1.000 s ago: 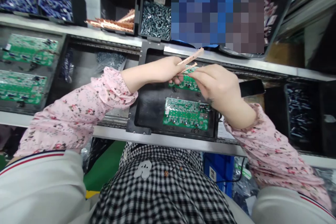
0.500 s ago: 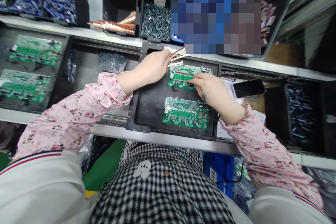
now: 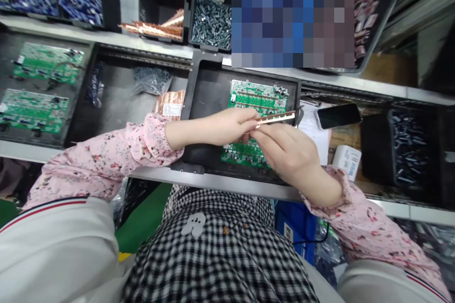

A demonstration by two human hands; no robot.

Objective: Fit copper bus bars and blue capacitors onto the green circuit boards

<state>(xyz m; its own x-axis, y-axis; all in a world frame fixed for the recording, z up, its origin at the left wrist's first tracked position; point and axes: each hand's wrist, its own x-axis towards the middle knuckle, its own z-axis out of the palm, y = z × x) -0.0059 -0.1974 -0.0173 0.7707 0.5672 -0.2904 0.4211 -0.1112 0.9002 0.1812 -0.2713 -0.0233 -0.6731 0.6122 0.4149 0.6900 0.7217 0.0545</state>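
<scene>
My left hand (image 3: 232, 125) is closed around thin toothed copper strips (image 3: 279, 117) that point to the right. The fingertips of my right hand (image 3: 291, 149) pinch at the strips' near end, against the left fingertips. Behind the hands lies a green circuit board (image 3: 258, 89) with brown strips running along it. A second green circuit board (image 3: 236, 154) sits nearer to me, partly covered by both hands. Both boards rest in a black tray (image 3: 209, 87).
Another tray with two green boards (image 3: 46, 64) stands left. Bagged parts (image 3: 151, 80) and a labelled packet (image 3: 170, 104) lie between. Bins of small parts (image 3: 211, 21) and copper strips (image 3: 156, 31) line the back. Right are a phone (image 3: 338, 116), papers and a white box (image 3: 347, 162).
My left hand has come right and nearer with the copper strips. My right hand has left the far board and moved nearer to meet the strips. The packet and white box are now uncovered.
</scene>
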